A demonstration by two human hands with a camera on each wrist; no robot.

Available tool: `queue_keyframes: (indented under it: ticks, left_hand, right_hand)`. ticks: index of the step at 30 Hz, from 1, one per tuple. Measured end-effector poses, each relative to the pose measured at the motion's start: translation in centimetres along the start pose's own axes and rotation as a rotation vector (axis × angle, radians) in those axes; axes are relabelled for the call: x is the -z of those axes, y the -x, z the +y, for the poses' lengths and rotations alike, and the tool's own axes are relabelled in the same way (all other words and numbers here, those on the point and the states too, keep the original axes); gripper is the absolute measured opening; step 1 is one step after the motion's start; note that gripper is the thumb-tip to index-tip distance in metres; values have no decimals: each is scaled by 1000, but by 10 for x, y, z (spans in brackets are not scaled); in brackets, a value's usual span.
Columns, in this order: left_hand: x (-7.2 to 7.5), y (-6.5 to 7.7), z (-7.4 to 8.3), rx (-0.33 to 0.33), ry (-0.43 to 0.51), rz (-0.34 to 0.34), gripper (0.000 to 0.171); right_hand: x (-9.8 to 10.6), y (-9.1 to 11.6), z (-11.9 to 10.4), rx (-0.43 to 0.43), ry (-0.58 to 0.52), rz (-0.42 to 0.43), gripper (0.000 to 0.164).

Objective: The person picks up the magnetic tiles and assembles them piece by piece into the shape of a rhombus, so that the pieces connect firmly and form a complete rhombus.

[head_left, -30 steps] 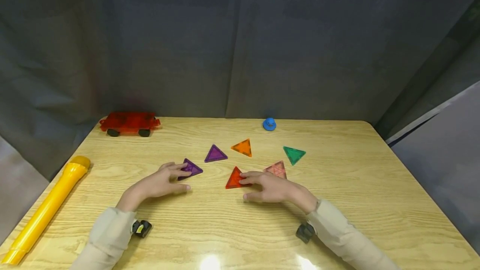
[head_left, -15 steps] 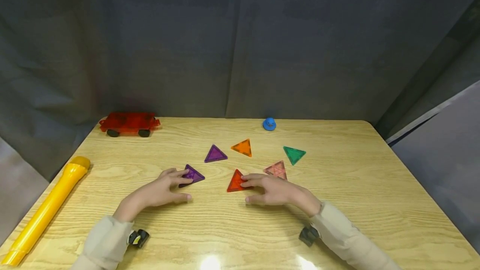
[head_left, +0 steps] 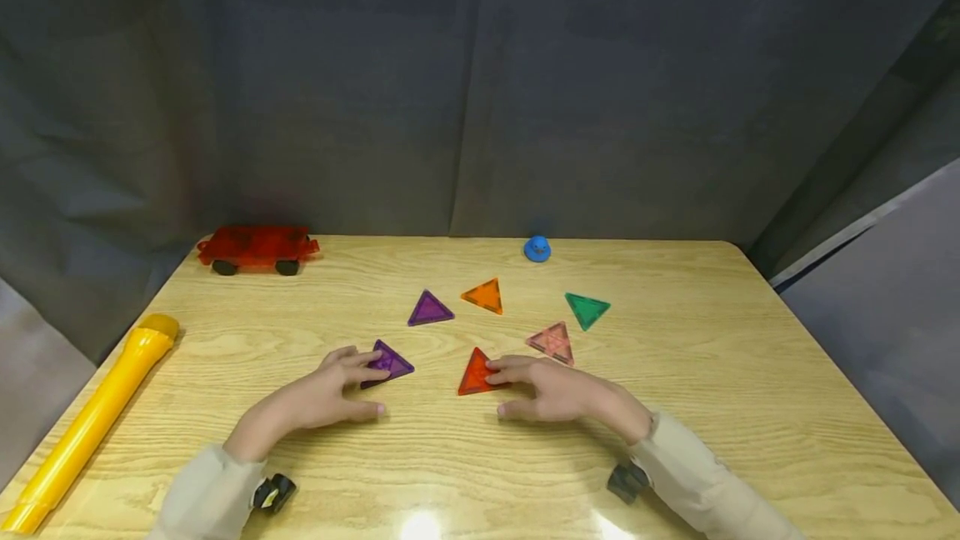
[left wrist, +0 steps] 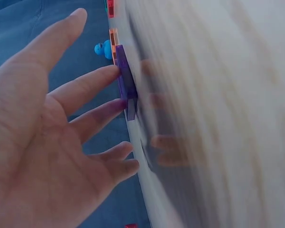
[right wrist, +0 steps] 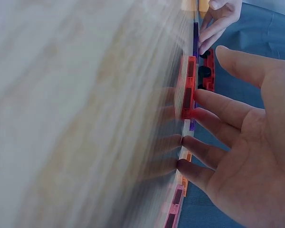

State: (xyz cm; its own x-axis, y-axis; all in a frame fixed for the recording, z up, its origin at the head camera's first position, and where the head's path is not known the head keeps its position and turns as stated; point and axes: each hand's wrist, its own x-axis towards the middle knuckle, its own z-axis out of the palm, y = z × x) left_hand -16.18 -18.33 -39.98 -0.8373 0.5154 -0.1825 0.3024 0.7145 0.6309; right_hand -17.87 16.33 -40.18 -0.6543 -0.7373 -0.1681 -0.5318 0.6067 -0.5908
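My left hand (head_left: 327, 394) rests its fingertips on a purple triangular magnetic tile (head_left: 396, 363), thumb held away from it. In the left wrist view two fingers press the top of that purple tile (left wrist: 126, 78). My right hand (head_left: 551, 388) touches a red triangular magnetic tile (head_left: 474, 375) the same way; the right wrist view shows two fingertips against the red tile (right wrist: 188, 88). Both tiles lie flat on the table, a short gap apart. Behind them lie a second purple tile (head_left: 431, 308), an orange tile (head_left: 484, 296), a pink tile (head_left: 553, 342) and a green tile (head_left: 587, 310).
A red toy car base (head_left: 257, 249) with black wheels stands at the table's back left corner. A blue rubber duck (head_left: 537, 248) sits at the back edge. Along the left edge lies a yellow tube-shaped stick (head_left: 93, 419). A dark curtain (head_left: 465, 90) hangs behind the table (head_left: 735, 357).
Both hands have slid their tiles toward me, the purple one also slightly right and the red one slightly right. The other tiles, car base, duck and yellow stick stay put.
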Motion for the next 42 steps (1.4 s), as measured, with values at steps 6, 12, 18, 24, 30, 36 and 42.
queue_keyframes:
  ticks: [6, 12, 18, 24, 30, 36, 42]
  left_hand:
    - [0, 4, 5, -9, 7, -21, 64]
    - [-1, 5, 7, -9, 5, -18, 63]
    - [-1, 4, 7, -12, -8, -15, 61]
    - [1, 0, 4, -47, -19, 11, 62]
    - [4, -7, 1, -72, -27, 73, 62]
    - [7, -14, -3, -57, -40, 95, 62]
    - [7, -18, -8, -18, -49, 93, 71]
  right_hand:
    - [-2, 5, 0, -5, 11, 1, 53]
    - [-3, 8, -2, -13, 15, -7, 53]
    - [-4, 9, -5, -13, 21, -11, 52]
    - [-2, 7, -7, -12, 11, 34, 59]
    - [-1, -1, -5, 16, 26, 69, 65]
    - [0, -11, -3, 23, 68, 90, 67]
    - [1, -20, 0, 12, 71, 87, 69]
